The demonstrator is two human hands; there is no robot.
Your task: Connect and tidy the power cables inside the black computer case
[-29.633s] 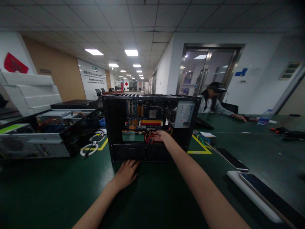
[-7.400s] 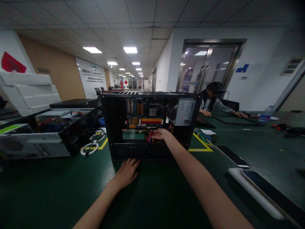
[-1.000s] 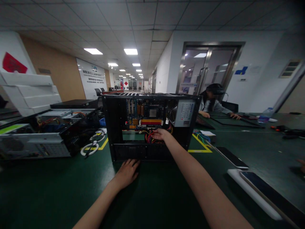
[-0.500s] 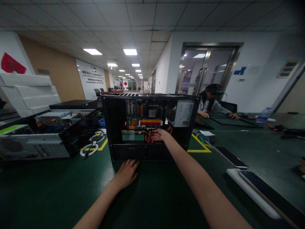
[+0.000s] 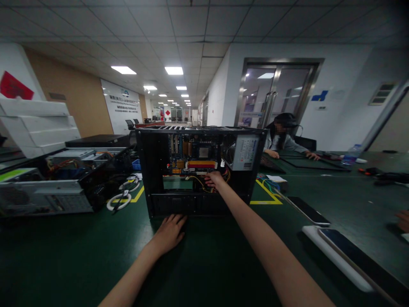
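Note:
An open black computer case stands upright on the green table in front of me. Inside it are a motherboard, red and yellow memory slots and, at upper right, a power supply. My right hand reaches into the lower part of the case, its fingers closed around power cables below the motherboard; the fingertips are partly hidden. A thin yellow cable hangs left of these fingers. Flat on the table, fingers spread, my left hand rests against the case's bottom edge.
Another opened computer case lies at left, with coiled white cables beside it. Phones and a white slab lie at right. Across the table sits a person near a bottle. Another hand shows at the right edge.
The cable bundle has shifted inside the case, and its red wires show less beside my right hand. My right fingers have curled in more. The left hand stays put.

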